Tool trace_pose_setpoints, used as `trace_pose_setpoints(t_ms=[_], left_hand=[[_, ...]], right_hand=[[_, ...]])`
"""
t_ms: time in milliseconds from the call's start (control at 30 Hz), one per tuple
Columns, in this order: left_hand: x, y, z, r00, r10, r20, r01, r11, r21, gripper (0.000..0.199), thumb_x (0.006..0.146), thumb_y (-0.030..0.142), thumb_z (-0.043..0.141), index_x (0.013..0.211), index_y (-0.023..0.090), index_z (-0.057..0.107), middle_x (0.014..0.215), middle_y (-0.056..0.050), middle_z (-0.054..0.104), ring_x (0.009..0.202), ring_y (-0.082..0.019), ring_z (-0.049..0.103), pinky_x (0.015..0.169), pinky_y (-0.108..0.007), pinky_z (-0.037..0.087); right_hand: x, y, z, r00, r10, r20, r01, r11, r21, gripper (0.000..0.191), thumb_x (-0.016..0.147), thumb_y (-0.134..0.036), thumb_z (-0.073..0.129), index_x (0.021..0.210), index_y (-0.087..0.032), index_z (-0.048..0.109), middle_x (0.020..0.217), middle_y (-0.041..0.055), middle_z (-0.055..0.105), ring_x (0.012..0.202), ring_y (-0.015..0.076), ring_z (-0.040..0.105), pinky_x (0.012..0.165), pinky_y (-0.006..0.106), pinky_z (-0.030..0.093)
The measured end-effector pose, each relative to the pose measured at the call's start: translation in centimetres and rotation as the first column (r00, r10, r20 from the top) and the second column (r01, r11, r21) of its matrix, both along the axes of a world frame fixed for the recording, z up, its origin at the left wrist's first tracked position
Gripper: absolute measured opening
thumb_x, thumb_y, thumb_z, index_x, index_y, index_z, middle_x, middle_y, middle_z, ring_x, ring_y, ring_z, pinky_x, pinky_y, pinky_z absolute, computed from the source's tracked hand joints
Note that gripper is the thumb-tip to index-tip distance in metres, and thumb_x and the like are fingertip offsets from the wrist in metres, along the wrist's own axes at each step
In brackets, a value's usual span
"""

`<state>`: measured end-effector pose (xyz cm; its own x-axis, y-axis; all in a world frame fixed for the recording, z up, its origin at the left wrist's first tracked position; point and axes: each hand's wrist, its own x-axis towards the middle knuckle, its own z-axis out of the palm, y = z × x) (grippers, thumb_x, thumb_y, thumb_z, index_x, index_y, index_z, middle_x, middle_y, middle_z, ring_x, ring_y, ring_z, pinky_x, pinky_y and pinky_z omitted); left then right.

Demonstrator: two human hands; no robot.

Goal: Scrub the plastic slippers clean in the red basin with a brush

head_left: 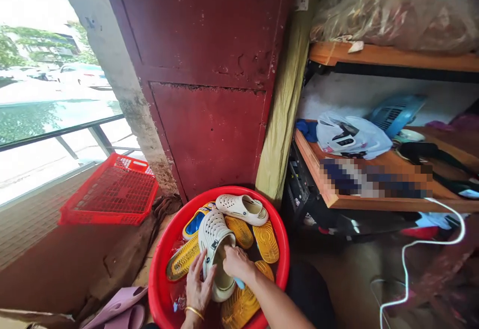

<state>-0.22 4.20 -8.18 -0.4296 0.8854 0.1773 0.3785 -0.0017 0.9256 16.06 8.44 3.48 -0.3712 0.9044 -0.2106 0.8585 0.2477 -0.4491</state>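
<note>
A white clog (214, 229) with a holed toe lies in the red basin (281, 219), its heel toward me. My left hand (199, 281) grips the clog's left side with fingers and thumb. Closed, my right hand (236, 263) reaches into the clog's foot opening. A light-blue handle (240, 283) sticks out below that fist; the tool's other end is hidden in the shoe. Around the clog lie a second white clog (239, 206), a blue and yellow slipper (193, 222) and several yellow slippers with soles up, such as a yellow slipper (266, 241).
A red plastic crate (112, 189) sits at left, and pink slippers (119, 309) lie beside the basin. Behind stands a dark red door (209, 134). On the right, a wooden shelf (333, 189) holds a plastic bag (354, 137); a white cable (406, 269) hangs down.
</note>
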Motion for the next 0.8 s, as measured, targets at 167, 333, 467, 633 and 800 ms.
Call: trace_pose_setpoints(t_ms=[167,333,467,633,800], left_hand=[[-1.0,0.4,-0.5,0.995,0.071,-0.075,-0.070,0.997,0.022,0.069,0.075,0.068,0.065,0.123,0.020,0.074,0.132,-0.017,0.072,0.128,-0.041,0.064,0.113,-0.058,0.049],[-2.3,1.1,0.2,0.974,0.142,-0.175,-0.126,0.987,0.095,0.063,0.083,0.062,0.057,0.126,0.018,0.070,0.132,-0.018,0.071,0.125,-0.039,0.065,0.112,-0.058,0.049],[-3.4,0.9,1.0,0.915,0.139,-0.379,-0.118,0.990,0.078,0.051,0.087,0.047,0.053,0.122,0.017,0.074,0.121,-0.020,0.076,0.112,-0.041,0.070,0.101,-0.059,0.054],[-0.2,-0.3,2.7,0.683,0.060,-0.728,0.097,0.980,0.172,0.051,0.093,0.027,0.048,0.141,0.024,0.067,0.141,-0.013,0.070,0.134,-0.033,0.061,0.121,-0.055,0.037],[3.5,0.2,3.5,0.497,0.008,-0.868,-0.126,0.990,-0.063,0.057,0.098,0.021,0.044,0.155,0.023,0.053,0.163,-0.016,0.050,0.152,-0.037,0.043,0.122,-0.066,0.026]], right_hand=[[1.7,-2.0,0.1,0.995,0.091,-0.029,-0.093,0.994,-0.059,0.039,0.081,-0.018,0.061,0.115,-0.021,0.079,0.104,0.0147,0.082,0.099,0.0338,0.078,0.080,0.037,0.056],[10.3,-6.4,1.5,0.962,0.231,-0.146,-0.264,0.925,-0.274,0.047,0.076,-0.026,0.064,0.117,-0.044,0.078,0.086,-0.0036,0.081,0.071,0.0225,0.075,0.061,0.028,0.052],[15.1,-4.5,2.3,0.944,0.040,-0.326,-0.189,0.878,-0.439,0.051,0.084,-0.029,0.057,0.133,-0.035,0.071,0.075,-0.0036,0.074,0.049,0.0142,0.060,0.048,0.023,0.045],[14.7,2.4,0.4,0.910,-0.219,-0.351,0.206,0.976,-0.073,0.075,0.089,-0.023,0.053,0.162,-0.026,0.039,0.093,0.0026,0.077,0.061,0.0165,0.068,0.062,0.027,0.057],[11.9,8.7,-1.3,0.952,-0.181,-0.246,0.262,0.898,0.354,0.092,0.084,-0.007,0.052,0.169,-0.021,0.020,0.152,0.0138,0.061,0.124,0.0266,0.067,0.103,0.035,0.055]])
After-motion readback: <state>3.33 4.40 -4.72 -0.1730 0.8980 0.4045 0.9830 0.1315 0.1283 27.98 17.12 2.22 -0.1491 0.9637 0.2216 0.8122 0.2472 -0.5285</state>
